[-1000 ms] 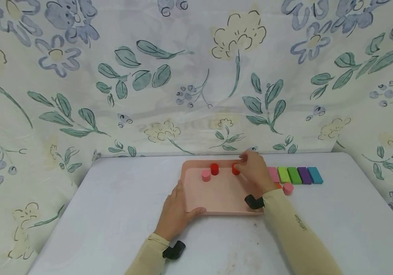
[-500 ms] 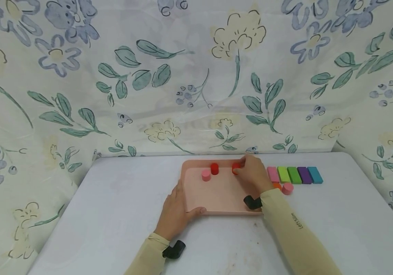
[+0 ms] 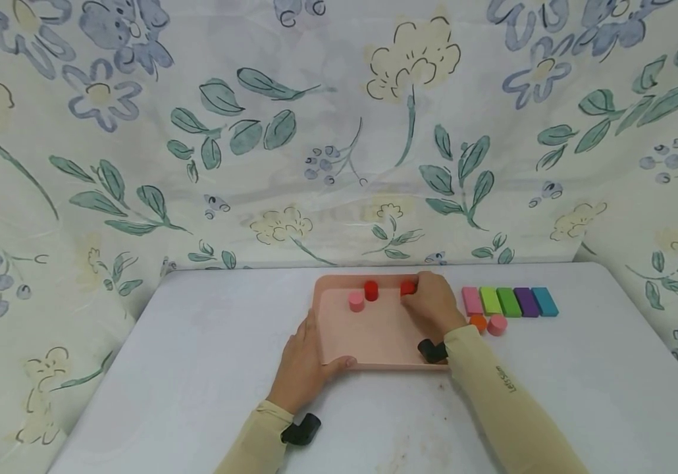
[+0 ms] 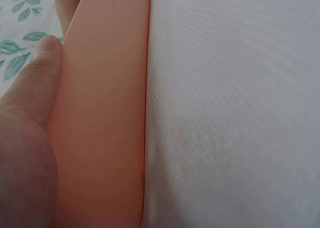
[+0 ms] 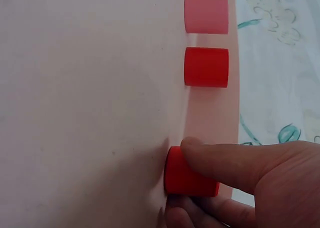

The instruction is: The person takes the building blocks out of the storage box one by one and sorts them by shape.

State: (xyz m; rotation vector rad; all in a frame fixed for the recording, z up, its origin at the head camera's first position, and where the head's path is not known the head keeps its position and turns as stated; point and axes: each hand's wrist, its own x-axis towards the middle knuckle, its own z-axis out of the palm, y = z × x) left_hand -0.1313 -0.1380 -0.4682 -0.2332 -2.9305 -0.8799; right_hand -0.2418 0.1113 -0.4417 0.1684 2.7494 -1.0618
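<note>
A shallow pink tray (image 3: 374,345) lies on the white table. In the head view my left hand (image 3: 299,368) rests at its near left corner, fingers straight along the side wall and thumb (image 4: 35,83) against the front wall. My right hand (image 3: 436,301) is over the tray's far right part. Its thumb and fingers pinch a red cylinder block (image 5: 182,183), standing upright close to the tray floor. To its left in the tray stand another red cylinder block (image 5: 206,68) and a pink cylinder block (image 5: 206,14). The right hand hides part of the gripped block.
Right of the tray, a row of flat rectangular blocks in pink, yellow-green, green (image 3: 508,302), purple and blue lies on the table. In front of the row are an orange cylinder block (image 3: 478,323) and a pink one (image 3: 497,324). A floral cloth (image 3: 339,164) hangs behind.
My right hand has come down a little around the red cylinder block, and its forearm has shifted slightly left, uncovering the orange block. My left hand has stayed put.
</note>
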